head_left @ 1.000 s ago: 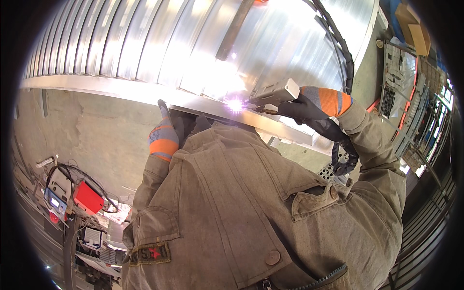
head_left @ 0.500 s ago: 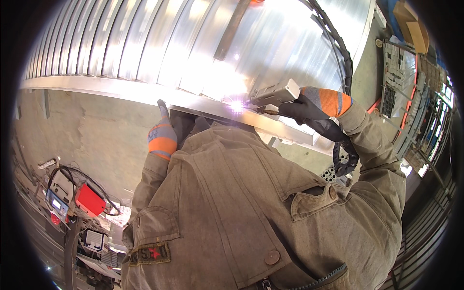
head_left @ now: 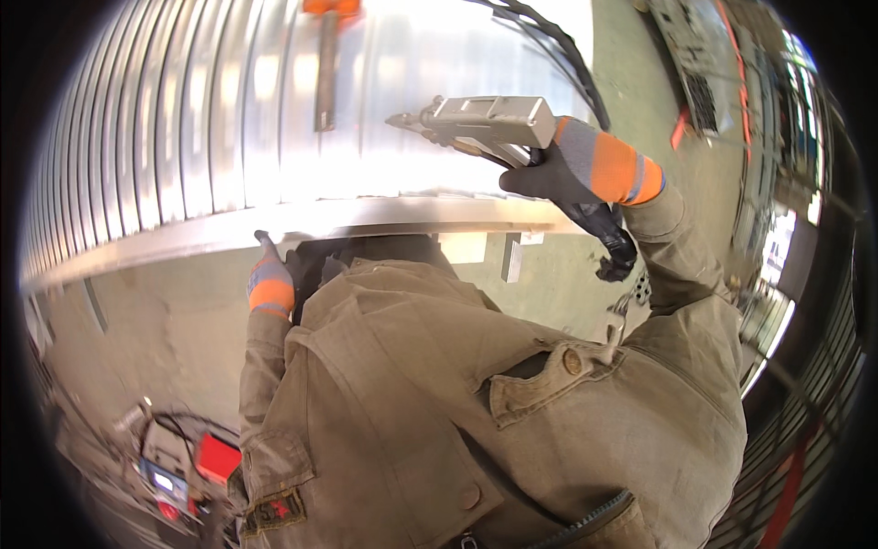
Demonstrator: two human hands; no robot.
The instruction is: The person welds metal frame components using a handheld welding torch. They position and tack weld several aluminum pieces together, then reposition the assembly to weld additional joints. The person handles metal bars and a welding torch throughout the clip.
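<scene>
My right hand (head_left: 558, 174), in a dark-palmed glove with an orange and grey cuff, grips a boxy grey welding torch (head_left: 489, 119). Its nozzle points left above the shiny ribbed metal panel (head_left: 197, 119), and no arc glows at the tip. Below the wrist hangs a black sleeved hose (head_left: 608, 242). My left hand (head_left: 271, 279), gloved alike, is at the near metal rail (head_left: 384, 215) of the panel. One finger stretches up onto the rail's edge; the other fingers are partly hidden.
A brown metal bar with an orange end (head_left: 326, 78) lies on the panel. Black cables (head_left: 558, 41) run over its far right. A red and blue machine with a small screen (head_left: 187, 467) stands on the floor at lower left. Metal racks (head_left: 681, 64) stand at right.
The bright arc at the rail has gone out. My right hand has lifted the torch away from the rail, up over the panel. My left hand stays at the rail; the view has shifted.
</scene>
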